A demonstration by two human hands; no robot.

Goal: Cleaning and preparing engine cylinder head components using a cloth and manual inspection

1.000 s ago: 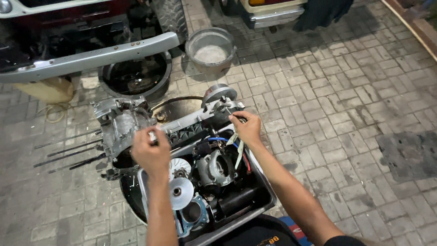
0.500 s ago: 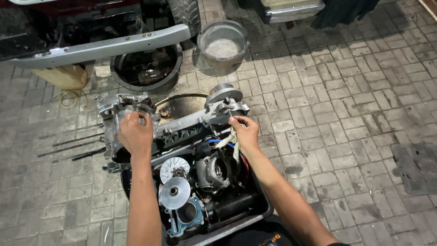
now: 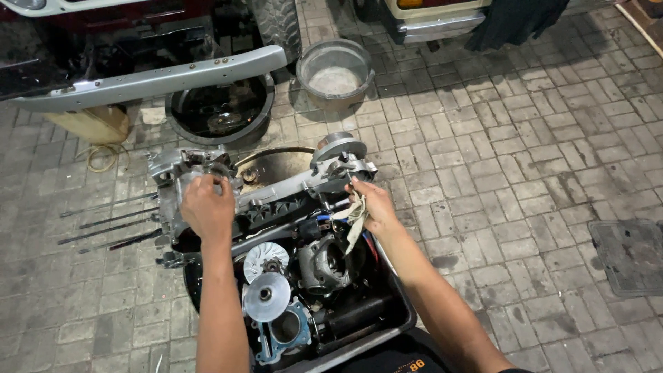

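The engine casing lies crosswise in front of the person, its long axis running from the left hand up and across to the right hand, so each hand sits at one end of it. The left hand rests palm-down on the bulky end of the casing, fingers curled over the metal; whether it truly grips cannot be told. The right hand is closed on a pale rag, pressed just below the round pulley at the far end. Neither hand is nearer (the casing spans both). Below the hands, toward the person, a dark tray holds loose parts, a white fan among them. Left of the left hand, long rods lie on the paved floor. Beyond the hands stands a metal pot.
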